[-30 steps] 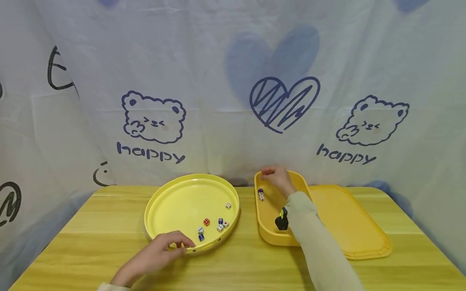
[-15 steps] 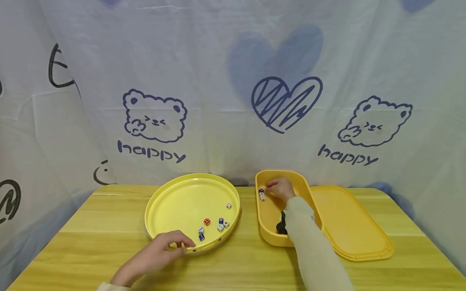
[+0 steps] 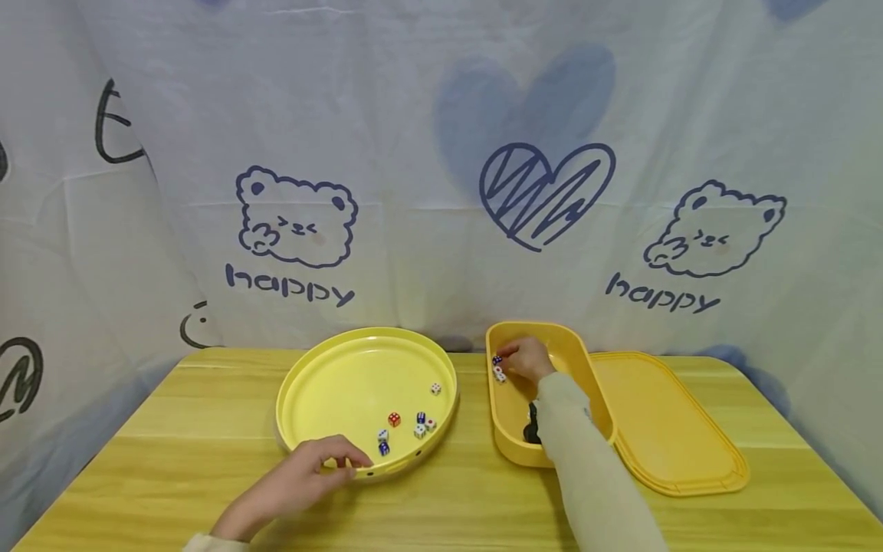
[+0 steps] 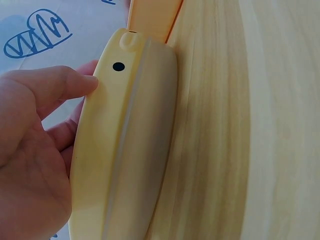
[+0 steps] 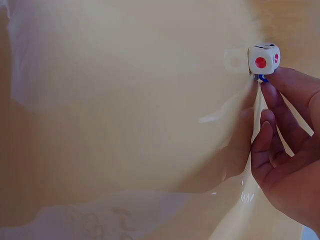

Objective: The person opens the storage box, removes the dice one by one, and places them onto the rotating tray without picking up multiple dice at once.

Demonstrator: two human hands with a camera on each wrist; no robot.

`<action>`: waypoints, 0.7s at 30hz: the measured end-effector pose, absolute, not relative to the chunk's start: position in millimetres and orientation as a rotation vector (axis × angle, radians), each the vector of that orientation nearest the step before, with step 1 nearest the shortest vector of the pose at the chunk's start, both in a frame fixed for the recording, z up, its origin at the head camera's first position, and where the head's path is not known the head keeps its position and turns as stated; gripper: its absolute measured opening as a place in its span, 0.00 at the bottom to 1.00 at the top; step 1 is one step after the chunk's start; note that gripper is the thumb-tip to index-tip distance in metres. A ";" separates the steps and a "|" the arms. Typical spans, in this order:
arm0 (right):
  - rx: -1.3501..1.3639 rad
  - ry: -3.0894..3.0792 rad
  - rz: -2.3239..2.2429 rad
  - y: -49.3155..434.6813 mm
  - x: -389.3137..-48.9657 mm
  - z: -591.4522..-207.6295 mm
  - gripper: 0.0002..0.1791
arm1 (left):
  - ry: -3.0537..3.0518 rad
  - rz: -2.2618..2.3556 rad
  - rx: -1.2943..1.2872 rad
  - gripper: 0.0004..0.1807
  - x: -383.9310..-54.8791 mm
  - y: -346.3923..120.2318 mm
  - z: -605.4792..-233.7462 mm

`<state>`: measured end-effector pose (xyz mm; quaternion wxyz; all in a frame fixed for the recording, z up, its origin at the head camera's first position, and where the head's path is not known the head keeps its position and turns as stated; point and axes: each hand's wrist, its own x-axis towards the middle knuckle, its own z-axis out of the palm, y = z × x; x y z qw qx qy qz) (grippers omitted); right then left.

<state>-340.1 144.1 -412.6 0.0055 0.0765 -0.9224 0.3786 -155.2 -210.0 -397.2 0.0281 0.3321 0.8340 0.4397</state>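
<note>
My left hand [image 3: 306,471] pinches the near rim of a round yellow tray [image 3: 331,418], thumb on the outer wall and fingers curled behind it. In the left wrist view, a black dot marks the tray's side wall [image 4: 107,120]. Inside a deep orange box [image 3: 507,447], my right hand [image 3: 527,359] reaches to the left wall. Its thumb and forefinger meet at a blue die [image 5: 262,78], mostly hidden behind a white die [image 5: 262,59] with a red spot. From the head view, the blue die [image 3: 497,359] lies beyond the white dice [image 3: 500,374].
Several white and blue dice and a red die [image 3: 394,419] lie in the round tray. A black object [image 3: 531,431] sits in the box's near end, partly behind the sleeve. The flat orange lid [image 3: 672,429] lies right of the box. A printed curtain [image 3: 414,253] hangs behind the table.
My right hand has come down from the box's far end to the dice by the left wall. The white dice there have shifted slightly. The left hand stays on the tray rim.
</note>
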 end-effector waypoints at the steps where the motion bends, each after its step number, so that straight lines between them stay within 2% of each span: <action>1: 0.249 -2.884 1.173 144.0 -340.6 -413.0 0.09 | 2.575 1.357 1.032 0.07 -155.5 -209.9 -397.5; 8: 0.266 -2.881 1.109 143.2 -343.5 -414.1 0.06 | 2.582 1.351 1.023 0.07 -155.7 -208.9 -396.9; 21: 0.222 -2.815 1.291 144.0 -346.8 -406.4 0.06 | 2.564 1.351 0.949 0.07 -154.6 -208.2 -393.5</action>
